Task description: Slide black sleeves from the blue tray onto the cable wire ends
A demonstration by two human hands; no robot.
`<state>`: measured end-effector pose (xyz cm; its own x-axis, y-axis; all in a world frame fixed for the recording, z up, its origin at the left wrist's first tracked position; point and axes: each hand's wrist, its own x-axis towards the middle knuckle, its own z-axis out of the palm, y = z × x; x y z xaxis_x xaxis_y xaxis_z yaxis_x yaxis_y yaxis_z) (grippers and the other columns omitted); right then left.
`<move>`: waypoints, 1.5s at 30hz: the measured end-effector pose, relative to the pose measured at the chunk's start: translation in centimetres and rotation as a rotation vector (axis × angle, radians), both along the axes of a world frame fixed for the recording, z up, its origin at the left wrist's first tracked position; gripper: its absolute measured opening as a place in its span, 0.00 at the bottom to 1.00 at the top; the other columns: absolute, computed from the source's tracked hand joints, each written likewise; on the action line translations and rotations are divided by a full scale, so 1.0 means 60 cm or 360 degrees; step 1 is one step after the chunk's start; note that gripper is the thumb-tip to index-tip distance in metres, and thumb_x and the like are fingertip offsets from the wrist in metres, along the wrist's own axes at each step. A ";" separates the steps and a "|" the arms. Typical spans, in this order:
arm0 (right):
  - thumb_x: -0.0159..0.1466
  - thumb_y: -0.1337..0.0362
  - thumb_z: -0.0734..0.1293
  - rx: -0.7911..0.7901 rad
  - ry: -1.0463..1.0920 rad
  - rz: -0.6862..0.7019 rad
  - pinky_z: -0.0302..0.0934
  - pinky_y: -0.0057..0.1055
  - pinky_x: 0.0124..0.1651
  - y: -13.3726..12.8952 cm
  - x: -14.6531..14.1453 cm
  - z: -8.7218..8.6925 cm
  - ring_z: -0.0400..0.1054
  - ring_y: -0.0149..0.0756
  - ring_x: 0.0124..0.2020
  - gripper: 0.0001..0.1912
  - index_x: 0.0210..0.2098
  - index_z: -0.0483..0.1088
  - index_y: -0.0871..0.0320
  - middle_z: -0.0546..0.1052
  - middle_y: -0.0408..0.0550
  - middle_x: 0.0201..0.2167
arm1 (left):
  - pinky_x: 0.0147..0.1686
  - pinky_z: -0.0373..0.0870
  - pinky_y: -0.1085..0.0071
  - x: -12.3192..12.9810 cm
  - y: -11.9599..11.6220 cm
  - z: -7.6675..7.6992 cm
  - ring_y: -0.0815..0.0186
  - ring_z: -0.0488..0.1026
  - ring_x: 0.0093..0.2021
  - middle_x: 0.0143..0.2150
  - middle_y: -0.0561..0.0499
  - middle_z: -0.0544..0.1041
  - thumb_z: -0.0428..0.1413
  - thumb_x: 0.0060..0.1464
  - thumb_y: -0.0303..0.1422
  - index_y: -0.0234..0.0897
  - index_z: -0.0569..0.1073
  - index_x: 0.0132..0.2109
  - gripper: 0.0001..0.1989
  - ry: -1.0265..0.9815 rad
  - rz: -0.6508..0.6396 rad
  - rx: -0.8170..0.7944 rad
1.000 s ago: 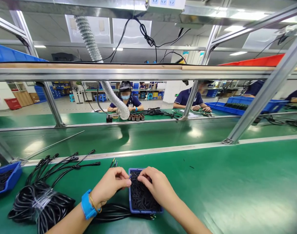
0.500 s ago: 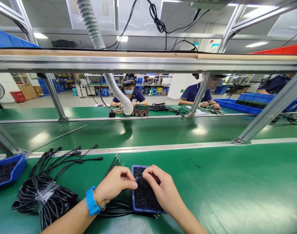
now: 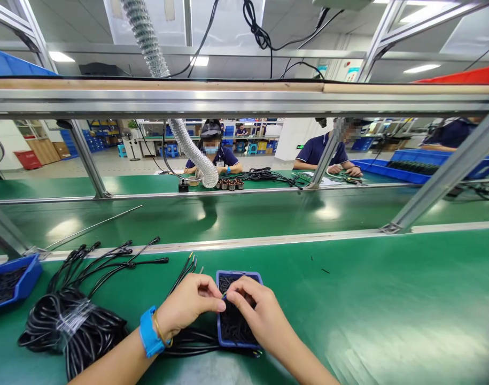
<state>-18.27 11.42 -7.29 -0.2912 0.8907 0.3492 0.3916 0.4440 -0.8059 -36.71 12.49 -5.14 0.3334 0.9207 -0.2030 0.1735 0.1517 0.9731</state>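
Note:
My left hand (image 3: 190,302), with a blue band at the wrist, pinches the end of a black cable; its small coloured wire tips (image 3: 224,295) stick out between thumb and forefinger. My right hand (image 3: 262,310) is closed in a pinch right against those tips. Whatever its fingertips hold is too small and covered to make out. Both hands are over a blue box (image 3: 219,329) full of short black tube pieces (image 3: 234,323). More black cables (image 3: 198,342) with bare coloured ends pass under my left wrist and beside the box.
On the left lies a tied bundle of black cables (image 3: 84,337) with connectors (image 3: 127,251). Beyond it stands another blue bin (image 3: 28,278) of black pieces. A metal frame (image 3: 244,101) crosses ahead. Co-workers (image 3: 322,155) sit at the opposite bench. Tiny black scraps (image 3: 325,271) lie right of the box.
My right hand has moved left, bringing its fingertips up to the wire tips at my left fingers. My left hand keeps its pinch in almost the same place.

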 end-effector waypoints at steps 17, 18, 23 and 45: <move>0.68 0.60 0.61 0.0059 0.0036 -0.0102 0.57 0.27 0.34 0.005 0.009 0.001 0.66 0.34 0.30 0.13 0.30 0.70 0.55 0.73 0.43 0.28 | 0.32 0.65 0.71 0.002 0.000 0.006 0.69 0.68 0.26 0.22 0.56 0.73 0.65 0.36 0.31 0.34 0.73 0.25 0.09 0.0050 0.0011 0.0023; 0.68 0.60 0.61 0.0063 0.0025 -0.0092 0.57 0.27 0.34 0.004 0.007 0.000 0.66 0.34 0.30 0.12 0.30 0.70 0.55 0.73 0.43 0.28 | 0.31 0.65 0.71 0.002 0.001 0.006 0.69 0.68 0.26 0.22 0.56 0.74 0.65 0.36 0.31 0.34 0.73 0.25 0.09 0.0054 0.0010 0.0024; 0.68 0.61 0.61 0.0084 -0.0006 -0.0078 0.57 0.27 0.35 0.002 0.003 -0.004 0.67 0.34 0.31 0.11 0.30 0.71 0.55 0.74 0.43 0.28 | 0.31 0.66 0.71 0.003 0.000 0.009 0.69 0.69 0.25 0.21 0.56 0.74 0.65 0.36 0.31 0.34 0.73 0.25 0.09 0.0045 0.0016 0.0009; 0.68 0.60 0.60 0.0029 -0.0023 -0.0101 0.57 0.28 0.34 0.000 0.007 0.008 0.66 0.34 0.30 0.13 0.29 0.70 0.56 0.73 0.43 0.27 | 0.32 0.65 0.70 0.002 0.000 0.011 0.68 0.68 0.26 0.21 0.55 0.73 0.65 0.36 0.32 0.34 0.73 0.25 0.09 0.0084 0.0009 0.0029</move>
